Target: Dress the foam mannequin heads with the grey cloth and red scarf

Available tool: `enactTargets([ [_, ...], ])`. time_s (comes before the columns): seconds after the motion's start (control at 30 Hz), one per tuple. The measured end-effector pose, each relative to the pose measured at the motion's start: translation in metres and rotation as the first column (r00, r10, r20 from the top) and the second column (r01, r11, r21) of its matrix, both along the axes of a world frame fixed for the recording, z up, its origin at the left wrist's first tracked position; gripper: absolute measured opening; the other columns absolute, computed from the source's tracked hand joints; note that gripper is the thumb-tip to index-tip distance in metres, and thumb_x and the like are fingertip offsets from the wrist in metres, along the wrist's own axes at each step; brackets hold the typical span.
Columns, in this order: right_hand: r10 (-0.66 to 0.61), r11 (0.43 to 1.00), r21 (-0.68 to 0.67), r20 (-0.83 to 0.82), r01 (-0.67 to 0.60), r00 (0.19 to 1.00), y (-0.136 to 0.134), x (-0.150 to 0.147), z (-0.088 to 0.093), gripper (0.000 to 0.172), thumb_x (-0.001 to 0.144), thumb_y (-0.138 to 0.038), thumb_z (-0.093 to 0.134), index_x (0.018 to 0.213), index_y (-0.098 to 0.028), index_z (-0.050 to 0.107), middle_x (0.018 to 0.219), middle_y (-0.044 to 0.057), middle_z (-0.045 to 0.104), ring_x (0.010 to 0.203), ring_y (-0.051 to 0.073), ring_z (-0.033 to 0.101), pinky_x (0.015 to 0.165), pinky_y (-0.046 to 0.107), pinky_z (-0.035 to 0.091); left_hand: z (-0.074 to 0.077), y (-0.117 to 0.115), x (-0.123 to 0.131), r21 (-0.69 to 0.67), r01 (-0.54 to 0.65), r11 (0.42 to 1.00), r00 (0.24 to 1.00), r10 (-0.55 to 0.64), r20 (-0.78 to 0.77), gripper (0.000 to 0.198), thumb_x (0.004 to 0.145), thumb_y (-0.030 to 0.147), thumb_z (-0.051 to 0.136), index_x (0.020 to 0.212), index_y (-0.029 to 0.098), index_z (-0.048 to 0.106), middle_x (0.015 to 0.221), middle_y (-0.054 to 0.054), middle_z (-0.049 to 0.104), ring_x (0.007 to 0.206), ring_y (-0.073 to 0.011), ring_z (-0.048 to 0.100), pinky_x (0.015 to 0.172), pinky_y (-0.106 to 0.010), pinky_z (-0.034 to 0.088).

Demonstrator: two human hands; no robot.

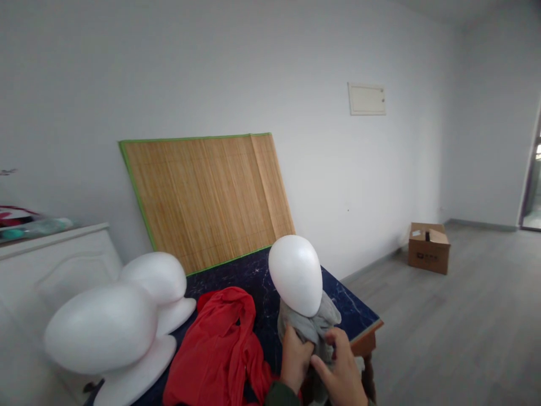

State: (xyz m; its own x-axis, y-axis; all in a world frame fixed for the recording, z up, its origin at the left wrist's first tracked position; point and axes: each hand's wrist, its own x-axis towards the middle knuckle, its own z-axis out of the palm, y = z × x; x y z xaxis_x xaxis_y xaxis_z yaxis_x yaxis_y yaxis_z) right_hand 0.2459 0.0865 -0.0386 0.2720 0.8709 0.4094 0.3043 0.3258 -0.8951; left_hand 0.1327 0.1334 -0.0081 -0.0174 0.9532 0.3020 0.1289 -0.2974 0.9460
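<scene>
Grey scarf [315, 330] hides foam head's [296, 274] neck; hands cropped.

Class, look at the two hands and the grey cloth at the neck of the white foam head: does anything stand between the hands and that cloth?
Nothing visible does. The left hand and the right hand both already grip the grey cloth wrapped under the foam head. The red cloth lies apart, to the left on the table.

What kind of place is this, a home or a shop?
Probably a sparsely furnished room in a home, not a shop: plain white walls, grey wood-look floor, a cardboard box by the wall, and a bamboo mat leaning behind a dark table with foam mannequin heads.
</scene>
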Motion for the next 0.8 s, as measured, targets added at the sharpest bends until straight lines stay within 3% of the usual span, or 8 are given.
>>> enactTargets([
  [0.13,0.110,0.993,-0.057,0.150,-0.102,0.983,0.008,-0.006,0.017,0.021,0.072,-0.042,0.056,0.077,-0.022,0.052,0.079,0.004,0.056,0.076,0.023,0.052,0.069,0.035,0.040,0.006,-0.005,-0.007,-0.065,0.095,0.993,0.995,-0.093,0.038,0.044,0.054,0.006,0.059,0.096,0.016,0.050,0.097,-0.008,0.061,0.091,-0.0214,0.056,0.083,-0.031,0.042],
  [0.23,0.111,0.993,-0.057,0.212,-0.101,0.971,0.019,0.004,0.019,0.021,0.078,-0.040,0.047,0.068,-0.022,0.054,0.068,0.003,0.057,0.066,0.021,0.052,0.062,0.033,0.038,0.011,-0.008,-0.024,-0.153,0.238,0.959,0.946,-0.194,0.258,0.054,0.058,0.013,0.065,0.108,0.016,0.044,0.102,-0.009,0.060,0.092,-0.0203,0.057,0.083,-0.032,0.043],
  [0.33,0.043,0.999,-0.020,0.285,-0.039,0.957,0.028,0.019,0.013,0.023,0.080,-0.038,0.045,0.067,-0.021,0.053,0.066,0.003,0.057,0.064,0.020,0.052,0.061,0.031,0.037,0.018,-0.005,-0.047,-0.233,0.296,0.926,0.861,-0.153,0.486,0.053,0.060,0.014,0.066,0.108,0.016,0.044,0.097,-0.008,0.062,0.084,-0.0187,0.060,0.074,-0.030,0.047],
  [0.47,-0.056,0.998,0.008,0.373,0.057,0.926,0.040,0.045,0.003,0.025,0.082,-0.037,0.041,0.067,-0.020,0.051,0.067,0.003,0.056,0.064,0.018,0.051,0.061,0.029,0.036,0.025,0.012,-0.084,-0.295,0.152,0.943,0.822,0.045,0.567,0.043,0.063,0.013,0.061,0.104,0.017,0.048,0.092,-0.006,0.064,0.080,-0.0164,0.063,0.071,-0.028,0.048],
  [0.6,-0.149,0.988,0.027,0.396,0.150,0.906,0.058,0.063,-0.008,0.024,0.082,-0.036,0.038,0.068,-0.020,0.048,0.067,0.004,0.055,0.065,0.018,0.052,0.064,0.030,0.037,0.019,0.031,-0.108,-0.291,-0.020,0.956,0.837,0.175,0.518,0.032,0.069,0.015,0.053,0.100,0.020,0.047,0.085,-0.002,0.063,0.077,-0.0130,0.063,0.074,-0.029,0.048],
  [0.73,-0.172,0.983,0.013,0.433,0.185,0.885,0.074,0.054,-0.020,0.020,0.081,-0.031,0.034,0.069,-0.019,0.045,0.072,0.007,0.056,0.071,0.020,0.053,0.069,0.032,0.040,0.003,0.038,-0.105,-0.218,-0.147,0.965,0.914,0.217,0.343,0.034,0.063,0.014,0.059,0.095,0.018,0.050,0.087,-0.003,0.063,0.084,-0.0163,0.061,0.084,-0.033,0.044],
  [0.8,-0.186,0.977,-0.007,0.446,0.211,0.875,0.078,0.043,-0.022,0.018,0.081,-0.028,0.032,0.071,-0.019,0.045,0.073,0.009,0.057,0.075,0.022,0.055,0.073,0.036,0.039,-0.003,0.036,-0.096,-0.172,-0.138,0.975,0.957,0.176,0.228,0.031,0.059,0.013,0.061,0.090,0.016,0.056,0.090,-0.006,0.064,0.090,-0.0200,0.059,0.089,-0.035,0.040],
])
